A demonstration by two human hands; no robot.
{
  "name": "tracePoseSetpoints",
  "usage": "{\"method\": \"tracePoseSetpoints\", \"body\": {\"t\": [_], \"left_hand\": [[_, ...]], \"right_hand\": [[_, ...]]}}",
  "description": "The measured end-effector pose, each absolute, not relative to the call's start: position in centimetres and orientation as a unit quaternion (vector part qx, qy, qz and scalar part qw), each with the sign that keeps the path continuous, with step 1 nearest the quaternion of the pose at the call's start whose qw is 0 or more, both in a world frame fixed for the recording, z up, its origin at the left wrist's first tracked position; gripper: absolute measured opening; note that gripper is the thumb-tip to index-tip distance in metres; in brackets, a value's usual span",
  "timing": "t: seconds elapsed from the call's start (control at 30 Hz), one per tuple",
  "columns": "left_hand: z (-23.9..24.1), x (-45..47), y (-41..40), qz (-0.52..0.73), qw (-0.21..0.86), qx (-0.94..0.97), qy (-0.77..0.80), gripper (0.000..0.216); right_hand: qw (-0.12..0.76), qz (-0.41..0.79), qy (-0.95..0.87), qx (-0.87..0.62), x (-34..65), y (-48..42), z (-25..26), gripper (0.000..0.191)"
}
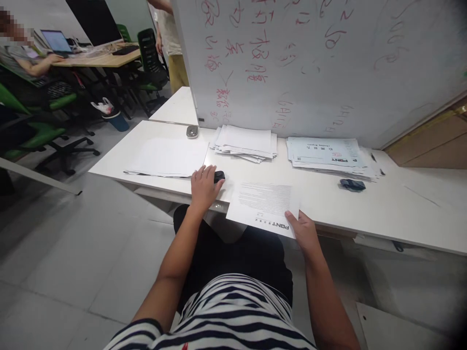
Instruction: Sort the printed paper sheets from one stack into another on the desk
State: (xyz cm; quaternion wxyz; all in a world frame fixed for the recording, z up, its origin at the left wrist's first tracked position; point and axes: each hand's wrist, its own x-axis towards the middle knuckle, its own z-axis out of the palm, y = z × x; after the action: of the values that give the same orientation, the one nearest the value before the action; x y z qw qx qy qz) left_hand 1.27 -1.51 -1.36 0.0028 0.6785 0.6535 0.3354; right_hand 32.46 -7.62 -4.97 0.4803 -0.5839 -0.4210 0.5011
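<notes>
My right hand (304,231) pinches the near right corner of a printed paper sheet (264,201), which reaches out over the table's front edge. The sheet's lettering reads upside down from here. My left hand (205,187) lies flat with its fingers apart, by the right edge of a pile of white paper (166,155). Just beside its thumb is a small black object (219,176), partly hidden; it may be a stapler, but I cannot tell. Whether the thumb touches it is unclear.
A stack of paper (244,141) and a stack of printed reports (324,150) lie along the whiteboard (310,73). A dark crumpled item (352,184) and a small rounded device (192,131) are on the white table (401,209). A cardboard box (434,141) stands right. Two people are at back left.
</notes>
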Motion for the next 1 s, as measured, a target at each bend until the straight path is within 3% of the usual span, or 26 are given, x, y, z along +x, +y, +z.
{"method": "tracePoseSetpoints", "body": {"t": [0.17, 0.73, 1.0], "left_hand": [[-2.6, -1.1, 0.3, 0.214, -0.008, 0.682, 0.7, 0.037], [-1.5, -1.3, -1.2, 0.224, 0.086, 0.749, 0.617, 0.035], [1.3, -1.0, -1.3, 0.215, 0.124, 0.756, 0.605, 0.035]], "right_hand": [[0.488, 0.593, -0.324, -0.553, 31.4, -8.0, -5.2, 0.046], [0.473, 0.639, -0.334, -0.506, 29.3, -7.5, -5.3, 0.045], [0.456, 0.649, -0.326, -0.515, 29.4, -7.6, -4.9, 0.045]]}}
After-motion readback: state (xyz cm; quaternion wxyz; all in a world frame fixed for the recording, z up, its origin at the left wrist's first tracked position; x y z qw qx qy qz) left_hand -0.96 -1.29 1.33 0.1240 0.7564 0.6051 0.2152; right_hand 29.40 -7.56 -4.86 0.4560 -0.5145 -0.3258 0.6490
